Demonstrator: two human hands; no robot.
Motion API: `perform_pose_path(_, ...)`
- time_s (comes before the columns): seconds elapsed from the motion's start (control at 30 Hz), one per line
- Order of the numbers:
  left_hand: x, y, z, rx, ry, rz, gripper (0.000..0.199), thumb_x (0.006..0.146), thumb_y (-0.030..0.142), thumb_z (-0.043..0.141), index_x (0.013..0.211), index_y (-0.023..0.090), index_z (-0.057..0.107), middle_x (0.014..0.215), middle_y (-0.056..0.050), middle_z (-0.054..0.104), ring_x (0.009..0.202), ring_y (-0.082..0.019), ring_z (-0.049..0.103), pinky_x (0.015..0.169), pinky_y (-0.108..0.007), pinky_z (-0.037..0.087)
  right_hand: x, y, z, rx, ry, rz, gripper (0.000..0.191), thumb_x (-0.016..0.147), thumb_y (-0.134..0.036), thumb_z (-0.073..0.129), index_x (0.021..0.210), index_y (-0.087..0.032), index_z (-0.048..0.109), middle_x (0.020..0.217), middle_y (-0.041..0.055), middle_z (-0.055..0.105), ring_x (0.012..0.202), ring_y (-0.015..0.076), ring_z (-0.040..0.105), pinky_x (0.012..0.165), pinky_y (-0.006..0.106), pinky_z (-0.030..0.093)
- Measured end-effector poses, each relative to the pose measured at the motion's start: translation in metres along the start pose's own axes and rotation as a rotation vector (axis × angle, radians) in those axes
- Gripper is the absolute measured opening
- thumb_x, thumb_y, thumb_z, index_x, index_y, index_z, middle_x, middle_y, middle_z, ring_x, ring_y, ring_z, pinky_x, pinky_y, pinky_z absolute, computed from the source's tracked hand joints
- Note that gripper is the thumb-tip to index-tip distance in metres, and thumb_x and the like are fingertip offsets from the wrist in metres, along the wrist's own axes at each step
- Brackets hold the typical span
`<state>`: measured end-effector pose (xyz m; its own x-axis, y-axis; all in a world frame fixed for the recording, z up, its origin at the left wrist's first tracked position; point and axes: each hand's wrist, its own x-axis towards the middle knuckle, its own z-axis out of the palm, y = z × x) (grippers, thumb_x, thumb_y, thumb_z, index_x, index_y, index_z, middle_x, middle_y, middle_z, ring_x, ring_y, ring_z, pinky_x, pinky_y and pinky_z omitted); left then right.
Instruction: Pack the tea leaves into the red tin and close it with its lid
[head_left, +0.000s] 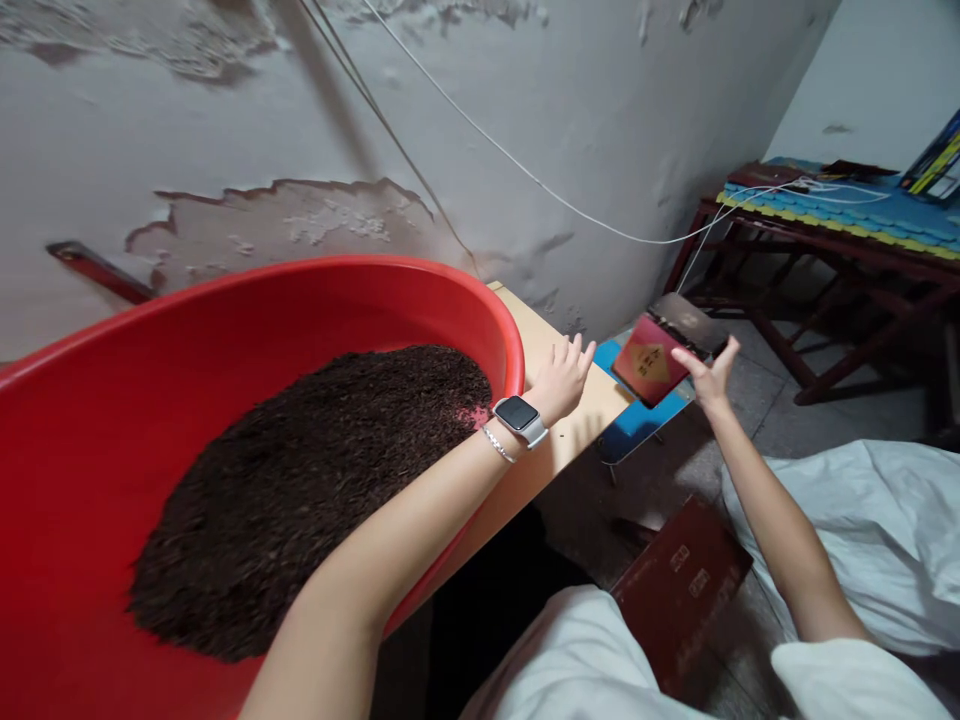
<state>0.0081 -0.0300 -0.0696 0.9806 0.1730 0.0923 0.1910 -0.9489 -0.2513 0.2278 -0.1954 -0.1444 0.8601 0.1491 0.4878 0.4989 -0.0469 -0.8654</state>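
Note:
My left hand (562,376), with a watch at the wrist, reaches over the rim of a big red basin (480,305). Its fingers are spread and hold nothing. Dark, dry tea-like leaves (315,480) are heaped inside the basin. To the right, my right hand (709,372) grips a tilted box (649,358) with a pink-red front, a gold diamond label and a clear upper part. The thumb presses its near side; most of the fingers are hidden behind it. What the box contains is too blurred to tell.
The basin stands on a light wooden board (574,445). Beyond it is a blue stool (637,430), with a dark red wooden stool (682,590) below. A table with blue and yellow mats (847,215) stands at the far right. A white cable (570,208) hangs across the peeling wall.

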Motion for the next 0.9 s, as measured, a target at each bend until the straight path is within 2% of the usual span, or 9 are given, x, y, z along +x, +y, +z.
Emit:
perform_pose_path(0.07, -0.001, 0.001, 0.006, 0.004, -0.062, 0.007, 0.068, 0.083, 0.017, 0.050, 0.145, 0.002, 0.025, 0.150, -0.025, 0.027, 0.137, -0.039, 0.029, 0.107, -0.051, 0.030, 0.012, 0.020, -0.016, -0.104, 0.156, 0.028, 0.105, 0.044, -0.049, 0.080, 0.126, -0.013, 0.026, 0.126, 0.0175, 0.046, 0.113, 0.0262, 0.050, 0.100, 0.041, 0.039)
perform_pose_path(0.17, -0.001, 0.002, 0.015, -0.028, -0.112, 0.060, 0.065, 0.081, 0.018, 0.055, 0.142, 0.005, 0.033, 0.147, -0.023, 0.033, 0.135, -0.036, 0.032, 0.105, -0.047, 0.033, 0.006, 0.060, -0.030, -0.302, 0.242, 0.197, 0.110, 0.039, -0.045, 0.081, 0.128, -0.012, 0.025, 0.129, 0.0199, 0.044, 0.116, 0.0304, 0.048, 0.100, 0.044, 0.038)
perform_pose_path(0.27, 0.000, 0.003, 0.018, -0.050, -0.148, 0.118, 0.063, 0.081, 0.021, 0.058, 0.139, 0.010, 0.038, 0.145, -0.021, 0.038, 0.133, -0.033, 0.036, 0.103, -0.045, 0.035, -0.029, 0.104, -0.031, -0.417, 0.220, 0.436, 0.108, 0.039, -0.046, 0.081, 0.126, -0.012, 0.028, 0.128, 0.0224, 0.045, 0.117, 0.0347, 0.048, 0.100, 0.047, 0.038)
perform_pose_path(0.37, 0.001, 0.006, 0.013, -0.071, -0.224, 0.157, 0.052, 0.082, 0.022, 0.059, 0.131, 0.012, 0.047, 0.131, -0.019, 0.053, 0.120, -0.031, 0.050, 0.094, -0.042, 0.043, -0.069, 0.139, -0.018, -0.474, 0.215, 0.590, 0.107, 0.039, -0.046, 0.082, 0.125, -0.008, 0.030, 0.129, 0.0277, 0.044, 0.121, 0.0384, 0.045, 0.103, 0.046, 0.036)
perform_pose_path(0.43, 0.002, 0.008, 0.006, -0.119, -0.282, 0.194, 0.040, 0.083, 0.022, 0.058, 0.122, 0.013, 0.055, 0.116, -0.016, 0.063, 0.105, -0.028, 0.061, 0.084, -0.039, 0.048, -0.086, 0.153, -0.006, -0.472, 0.227, 0.623, 0.106, 0.041, -0.045, 0.082, 0.125, -0.008, 0.028, 0.130, 0.0300, 0.042, 0.122, 0.0390, 0.043, 0.104, 0.044, 0.035)
perform_pose_path(0.57, 0.000, 0.012, -0.004, -0.155, -0.300, 0.251, 0.026, 0.086, 0.018, 0.055, 0.110, 0.013, 0.063, 0.101, -0.015, 0.069, 0.090, -0.027, 0.067, 0.071, -0.035, 0.051, -0.091, 0.161, 0.021, -0.345, 0.121, 0.538, 0.106, 0.041, -0.046, 0.082, 0.125, -0.012, 0.027, 0.133, 0.0308, 0.039, 0.123, 0.0398, 0.040, 0.105, 0.044, 0.033)
perform_pose_path(0.73, -0.005, 0.013, -0.002, -0.091, -0.278, 0.282, 0.024, 0.089, 0.015, 0.048, 0.104, 0.009, 0.065, 0.097, -0.015, 0.070, 0.089, -0.028, 0.068, 0.072, -0.038, 0.051, -0.088, 0.162, 0.058, -0.299, 0.077, 0.522, 0.105, 0.043, -0.047, 0.079, 0.127, -0.015, 0.026, 0.132, 0.0286, 0.040, 0.122, 0.0412, 0.042, 0.099, 0.053, 0.035)
perform_pose_path(0.8, -0.005, 0.013, -0.001, -0.095, -0.276, 0.277, 0.025, 0.089, 0.013, 0.045, 0.104, 0.009, 0.065, 0.097, -0.014, 0.070, 0.089, -0.027, 0.068, 0.074, -0.038, 0.051, -0.089, 0.160, 0.071, -0.342, 0.077, 0.515, 0.096, 0.049, -0.048, 0.075, 0.126, -0.015, 0.029, 0.129, 0.0283, 0.041, 0.122, 0.0421, 0.041, 0.097, 0.053, 0.037)
perform_pose_path(0.9, -0.003, 0.014, 0.002, -0.101, -0.266, 0.270, 0.025, 0.089, 0.013, 0.045, 0.104, 0.010, 0.066, 0.098, -0.014, 0.070, 0.089, -0.027, 0.068, 0.074, -0.038, 0.052, -0.087, 0.152, 0.081, -0.332, -0.027, 0.350, 0.070, 0.066, -0.057, 0.061, 0.117, -0.014, 0.042, 0.116, 0.0254, 0.050, 0.118, 0.0405, 0.046, 0.092, 0.050, 0.041)
